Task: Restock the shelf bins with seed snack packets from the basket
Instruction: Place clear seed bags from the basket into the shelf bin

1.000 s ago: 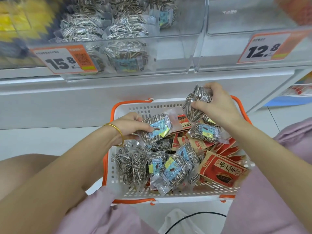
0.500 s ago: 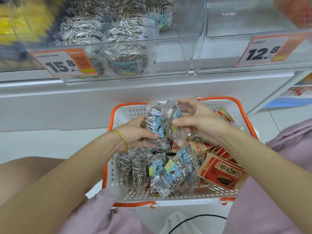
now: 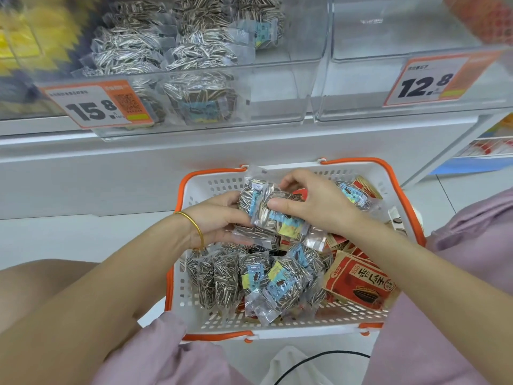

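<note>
A white basket [image 3: 194, 190] with orange handles sits in front of me, holding several clear striped-seed packets [image 3: 277, 282] and red packets [image 3: 358, 282]. Above it my left hand [image 3: 219, 220] and my right hand [image 3: 319, 207] together grip a small stack of clear seed packets [image 3: 266, 212]. The left hand holds the stack from the left and below; the right thumb and fingers pinch it from the right. On the shelf, the clear left bin [image 3: 277, 107] holds several of the same striped packets [image 3: 200, 98]. The clear right bin [image 3: 361, 107] looks bare.
Orange price tags hang on the bins: 15.8 [image 3: 94, 107] on the left bin, 12.8 [image 3: 424, 81] on the right one. The white shelf base [image 3: 111, 173] runs behind the basket. My knees in pink cloth flank the basket; a black cable [image 3: 319, 359] lies below it.
My right hand brought its seed packet over from the basket's right side to the left hand. Both hands now hold the packets pressed together as one stack.
</note>
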`<action>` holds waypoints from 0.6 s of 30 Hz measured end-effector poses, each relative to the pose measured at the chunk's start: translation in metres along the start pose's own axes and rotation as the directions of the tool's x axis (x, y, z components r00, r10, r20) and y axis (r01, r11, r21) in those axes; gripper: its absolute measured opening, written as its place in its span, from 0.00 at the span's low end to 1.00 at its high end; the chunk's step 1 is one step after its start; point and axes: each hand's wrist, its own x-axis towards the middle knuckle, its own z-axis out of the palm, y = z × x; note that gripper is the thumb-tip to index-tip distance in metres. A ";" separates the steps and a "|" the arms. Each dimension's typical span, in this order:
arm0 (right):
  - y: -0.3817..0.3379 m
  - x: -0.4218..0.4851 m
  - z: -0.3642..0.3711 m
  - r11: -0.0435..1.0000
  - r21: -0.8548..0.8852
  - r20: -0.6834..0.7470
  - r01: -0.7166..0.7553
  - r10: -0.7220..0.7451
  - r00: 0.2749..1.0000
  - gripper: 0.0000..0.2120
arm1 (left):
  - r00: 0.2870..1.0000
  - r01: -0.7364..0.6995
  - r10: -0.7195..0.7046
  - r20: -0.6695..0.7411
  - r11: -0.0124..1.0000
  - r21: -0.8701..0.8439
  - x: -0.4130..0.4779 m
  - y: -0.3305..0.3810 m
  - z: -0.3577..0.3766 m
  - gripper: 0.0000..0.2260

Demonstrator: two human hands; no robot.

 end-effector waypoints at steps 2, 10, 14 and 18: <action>0.000 0.000 0.001 0.991 0.118 0.056 -0.066 0.060 0.997 0.26 | 0.999 -0.009 0.007 -0.031 0.999 -0.043 0.000 0.002 0.001 0.22; 0.004 0.003 0.005 0.794 0.508 0.215 -0.333 0.258 0.942 0.17 | 0.987 0.002 -0.008 -0.161 0.999 -0.038 -0.001 0.004 0.003 0.25; 0.001 0.004 0.004 0.666 0.617 0.296 -0.420 0.298 0.907 0.12 | 0.984 0.003 -0.003 -0.180 1.000 0.001 0.002 0.003 -0.001 0.25; 0.002 0.005 -0.004 0.682 0.568 0.331 -0.461 0.323 0.887 0.08 | 0.980 0.002 0.007 -0.201 0.999 0.045 0.003 0.003 -0.007 0.23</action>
